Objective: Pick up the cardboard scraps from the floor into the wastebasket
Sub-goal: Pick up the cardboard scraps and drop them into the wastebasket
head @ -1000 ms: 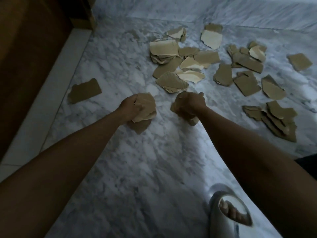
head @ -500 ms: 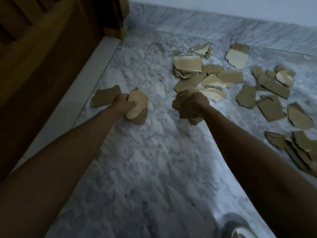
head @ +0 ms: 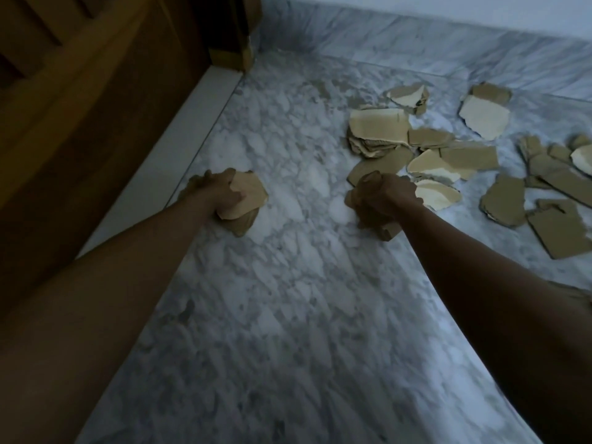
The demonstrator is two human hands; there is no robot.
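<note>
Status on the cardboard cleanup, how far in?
Early. Done: nothing visibly binned; no wastebasket in view. In hand: left hand grips torn brown cardboard scraps; right hand grips a crumpled wad. Left: many torn scraps on the grey marble floor.

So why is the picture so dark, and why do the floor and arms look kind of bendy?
Head view: the room is dim, so the marble floor looks bluish-grey and both arms are nearly in shadow. The wide-angle lens bends the edges, stretching the arms. The left hand and right hand, gripping cardboard scraps, look a bit soft; the far scraps are clearer.
</note>
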